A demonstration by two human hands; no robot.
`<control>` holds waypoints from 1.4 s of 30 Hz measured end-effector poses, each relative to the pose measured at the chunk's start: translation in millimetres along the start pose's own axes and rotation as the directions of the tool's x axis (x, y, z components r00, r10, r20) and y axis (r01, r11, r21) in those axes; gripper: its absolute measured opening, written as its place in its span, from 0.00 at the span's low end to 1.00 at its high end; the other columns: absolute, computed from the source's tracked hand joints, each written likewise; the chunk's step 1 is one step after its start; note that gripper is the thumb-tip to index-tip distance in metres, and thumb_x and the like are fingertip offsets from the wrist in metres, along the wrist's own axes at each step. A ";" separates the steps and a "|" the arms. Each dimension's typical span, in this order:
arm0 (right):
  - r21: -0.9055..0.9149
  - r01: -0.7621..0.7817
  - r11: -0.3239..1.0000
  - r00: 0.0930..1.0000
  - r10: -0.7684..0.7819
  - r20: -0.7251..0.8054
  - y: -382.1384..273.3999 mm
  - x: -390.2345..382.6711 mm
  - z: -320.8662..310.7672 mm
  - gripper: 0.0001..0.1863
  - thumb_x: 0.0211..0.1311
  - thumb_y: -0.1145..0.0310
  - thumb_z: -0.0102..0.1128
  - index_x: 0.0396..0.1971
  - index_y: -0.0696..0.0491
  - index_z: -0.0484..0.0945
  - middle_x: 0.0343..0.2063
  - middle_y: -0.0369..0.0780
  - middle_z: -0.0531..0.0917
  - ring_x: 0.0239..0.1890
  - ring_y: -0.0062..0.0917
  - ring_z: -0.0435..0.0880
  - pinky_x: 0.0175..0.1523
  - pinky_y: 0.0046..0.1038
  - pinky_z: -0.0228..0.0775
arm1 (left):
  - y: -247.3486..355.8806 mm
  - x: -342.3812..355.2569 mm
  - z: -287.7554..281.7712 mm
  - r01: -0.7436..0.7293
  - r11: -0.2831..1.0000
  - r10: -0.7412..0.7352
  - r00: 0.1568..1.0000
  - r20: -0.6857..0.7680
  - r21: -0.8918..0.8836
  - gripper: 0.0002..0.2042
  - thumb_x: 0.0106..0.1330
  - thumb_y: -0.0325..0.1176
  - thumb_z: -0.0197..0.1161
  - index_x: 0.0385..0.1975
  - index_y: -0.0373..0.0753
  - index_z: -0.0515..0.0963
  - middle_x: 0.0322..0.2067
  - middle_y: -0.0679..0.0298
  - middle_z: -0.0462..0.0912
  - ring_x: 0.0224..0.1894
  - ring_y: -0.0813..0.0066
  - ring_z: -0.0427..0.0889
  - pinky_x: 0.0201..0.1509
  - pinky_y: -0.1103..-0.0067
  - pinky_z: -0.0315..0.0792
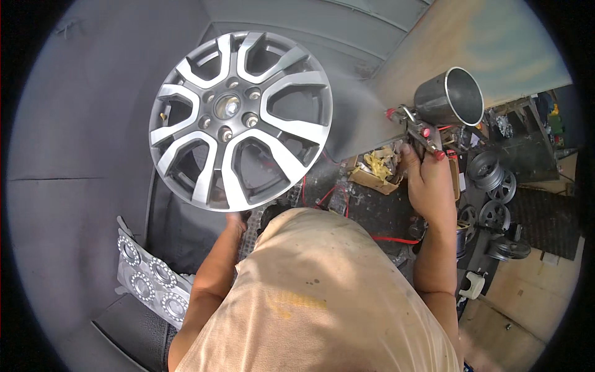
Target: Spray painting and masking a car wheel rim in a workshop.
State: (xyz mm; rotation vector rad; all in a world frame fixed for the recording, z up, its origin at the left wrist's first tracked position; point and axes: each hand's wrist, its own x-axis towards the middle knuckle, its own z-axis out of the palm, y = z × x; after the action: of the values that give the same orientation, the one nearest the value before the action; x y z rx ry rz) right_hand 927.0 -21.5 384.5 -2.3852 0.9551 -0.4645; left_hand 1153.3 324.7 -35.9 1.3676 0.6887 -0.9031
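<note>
My right hand [429, 183] is wrapped round a spray gun [416, 127] with a dark metal cup [436, 99] on top and red knobs. Its nozzle points left, and a fine grey mist spreads from it toward the rim of a silver and grey alloy wheel [230, 130]. The wheel faces me, with split spokes and several bolt holes round its hub. Just below the wheel's lower edge is my left hand [238, 218]. Its fingers are hidden behind the wheel, so whether they grip it or something under it does not show.
Grey booth walls [93, 124] stand left and behind. A cardboard box [375, 180] with yellow scraps lies beyond my right forearm. Several wheel rims [494, 216] are on the floor at right. A grey panel with round openings [144, 285] leans lower left. A red hose [393, 239] crosses the floor.
</note>
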 end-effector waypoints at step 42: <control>0.064 0.112 0.992 0.983 -0.120 0.138 -68.2 -45.2 61.3 0.12 0.72 0.67 0.56 0.43 0.63 0.74 0.24 0.53 0.78 0.28 0.53 0.78 0.35 0.43 0.70 | 56.6 42.1 -82.2 -0.182 0.919 0.187 0.982 -0.018 -0.350 0.24 0.76 0.44 0.46 0.65 0.36 0.70 0.60 0.54 0.78 0.58 0.54 0.80 0.60 0.58 0.78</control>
State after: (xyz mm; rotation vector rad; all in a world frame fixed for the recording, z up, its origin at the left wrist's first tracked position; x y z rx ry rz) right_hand 962.0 73.5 369.8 -2.3960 0.7346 -0.3542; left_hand 1230.7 398.9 -51.2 1.0828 0.6604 -0.6046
